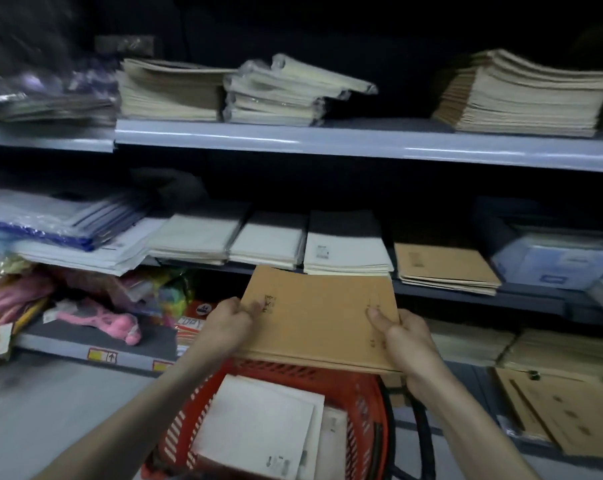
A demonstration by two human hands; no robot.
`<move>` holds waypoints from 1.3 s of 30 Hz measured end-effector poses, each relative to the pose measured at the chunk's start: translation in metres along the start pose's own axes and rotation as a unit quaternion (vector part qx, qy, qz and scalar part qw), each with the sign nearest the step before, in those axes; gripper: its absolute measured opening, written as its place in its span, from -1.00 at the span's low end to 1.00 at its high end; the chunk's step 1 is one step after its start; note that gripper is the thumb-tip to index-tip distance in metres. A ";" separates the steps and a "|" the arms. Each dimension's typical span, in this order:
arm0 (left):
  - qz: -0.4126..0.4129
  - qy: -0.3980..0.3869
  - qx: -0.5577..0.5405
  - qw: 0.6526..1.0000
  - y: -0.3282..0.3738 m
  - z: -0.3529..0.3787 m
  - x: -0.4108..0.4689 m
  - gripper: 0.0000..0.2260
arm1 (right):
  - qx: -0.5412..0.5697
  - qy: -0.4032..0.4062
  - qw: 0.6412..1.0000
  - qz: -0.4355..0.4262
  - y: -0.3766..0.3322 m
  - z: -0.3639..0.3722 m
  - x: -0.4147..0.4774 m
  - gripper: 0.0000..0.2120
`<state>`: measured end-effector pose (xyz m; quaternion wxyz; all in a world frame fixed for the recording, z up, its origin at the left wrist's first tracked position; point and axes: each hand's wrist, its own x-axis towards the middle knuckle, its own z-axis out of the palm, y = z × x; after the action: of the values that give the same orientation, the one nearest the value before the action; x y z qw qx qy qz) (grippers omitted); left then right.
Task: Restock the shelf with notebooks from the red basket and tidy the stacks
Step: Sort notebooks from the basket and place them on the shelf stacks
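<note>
head camera: both hands hold one bundle of brown notebooks [319,317] out in front, above the far rim of the red basket [178,427]. the left hand [229,325] pinches the bundle's left short edge, thumb on the cover and fingers underneath. the right hand [409,344] grips the right short edge the same way. so the bundle's long axis runs left to right across the person, cover up, with the far edge a little higher than the near one.

the relation that matters is this: the matching brown stack [445,268] lies on the middle shelf [483,296], up and to the right of the held bundle, beyond its far right corner. the right hand is the nearer one to it. straight past the bundle's far edge sit white stacks [345,252], not brown ones. so i judge the bundle must travel right and a little up before it can go down on its own kind.

the bundle is plain kraft brown, several thin copies with their near edges lying flush. there is a small dark print near the left end and a faint mark near the right thumb, both too blurred to read. the shelf's brown stack is low, and its top copies are slightly fanned at the front. the basket below holds white notebooks [258,420].
</note>
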<state>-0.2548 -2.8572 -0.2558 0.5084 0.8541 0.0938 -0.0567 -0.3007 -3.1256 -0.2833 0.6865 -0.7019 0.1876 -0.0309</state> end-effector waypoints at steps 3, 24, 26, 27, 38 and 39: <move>-0.006 -0.023 -0.081 0.996 0.027 0.016 -0.007 -0.76 | 0.022 0.035 0.999 -0.031 -0.018 -0.025 -0.007 -0.78; 0.067 -0.291 -0.138 0.944 0.124 0.214 -0.002 -0.77 | 0.281 0.254 0.925 -0.009 0.013 -0.087 0.042 -0.69; 0.091 -0.261 -0.161 0.947 0.122 0.213 0.005 -0.85 | 0.243 0.250 0.937 -0.022 0.017 -0.110 0.040 -0.71; 0.096 -0.256 -0.177 0.946 0.121 0.213 0.009 -0.83 | 0.216 0.257 0.941 -0.032 0.015 -0.123 0.040 -0.72; 0.165 -0.109 -0.058 0.979 0.140 0.237 0.041 -0.58 | -0.118 0.262 0.952 -0.108 -0.031 -0.173 0.096 -0.50; 0.167 -0.094 -0.041 0.981 0.139 0.241 0.046 -0.59 | -0.129 0.261 0.950 -0.114 -0.031 -0.172 0.099 -0.53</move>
<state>-0.1798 -3.1292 -0.2600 0.5518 0.8271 -0.0964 -0.0465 -0.2536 -3.3206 -0.2649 0.5091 -0.7685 0.2815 -0.2664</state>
